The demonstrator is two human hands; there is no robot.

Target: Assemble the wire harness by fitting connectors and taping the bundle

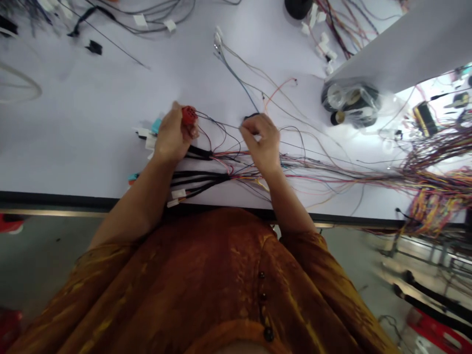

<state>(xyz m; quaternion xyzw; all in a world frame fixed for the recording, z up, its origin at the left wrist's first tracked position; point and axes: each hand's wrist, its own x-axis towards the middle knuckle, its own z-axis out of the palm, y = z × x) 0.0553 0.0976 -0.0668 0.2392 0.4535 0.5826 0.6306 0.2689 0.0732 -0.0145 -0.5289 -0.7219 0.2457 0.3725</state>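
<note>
- The red connector (189, 115), round and ribbed, sits above the middle of the white table (92, 123), just left of centre in the view.
- The left hand (172, 137) holds the red connector at its fingertips; the fingers are curled and pressed together around its body.
- Thin dark wires (221, 129) run from the red connector rightward to the right hand (262, 142).
- The thumb and forefinger of the right hand are pressed together, apparently pinching one of these wires; the strand at the pinch is too fine to confirm. The other fingers are curled inward.
- A small black part (251, 116) lies just beyond the right-hand fingertips; contact cannot be determined.
- Black-sleeved branches (199, 178) lie under both wrists and end in white plugs (178, 193) near the table edge.
- A multicoloured wire bundle (332, 172) extends from the hands to a tangled mass (438, 191) at the right.
- A clear bag (352, 104) of small parts rests beside a grey panel (405, 44), well apart from the hands.
</note>
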